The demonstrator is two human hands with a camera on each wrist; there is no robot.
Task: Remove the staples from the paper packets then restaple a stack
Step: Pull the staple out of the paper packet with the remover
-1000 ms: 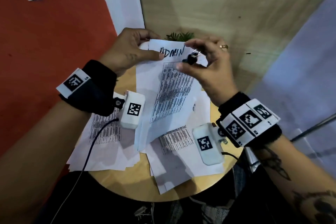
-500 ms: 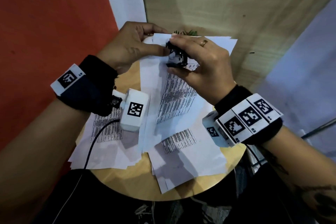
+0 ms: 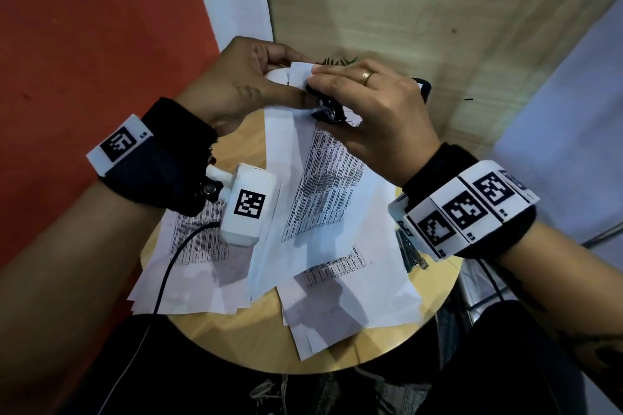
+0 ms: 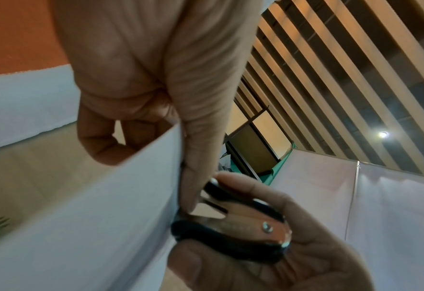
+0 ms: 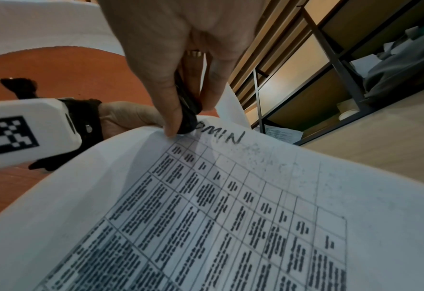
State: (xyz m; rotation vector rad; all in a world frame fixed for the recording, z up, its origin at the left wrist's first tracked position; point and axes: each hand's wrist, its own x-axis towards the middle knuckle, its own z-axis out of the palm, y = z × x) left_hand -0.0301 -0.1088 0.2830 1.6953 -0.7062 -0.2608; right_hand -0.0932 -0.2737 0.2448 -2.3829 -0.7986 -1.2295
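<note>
My left hand pinches the top corner of a printed paper packet, lifting it off the round wooden table. My right hand grips a black staple remover between thumb and fingers. It is set at that same corner, against my left thumb. In the left wrist view the staple remover shows metal claws beside the packet edge, close to my left hand. The right wrist view has my right hand holding the staple remover on the packet, by handwritten letters. The staple itself is hidden.
More printed sheets lie on the table, some at the left and some at the front, overhanging its edge. A dark object sits at the table's right rim under my right wrist. A small green plant stands behind the table.
My right hand turned over and brought the staple remover from beside the packet onto its top corner, next to my left thumb. My left hand kept its pinch.
</note>
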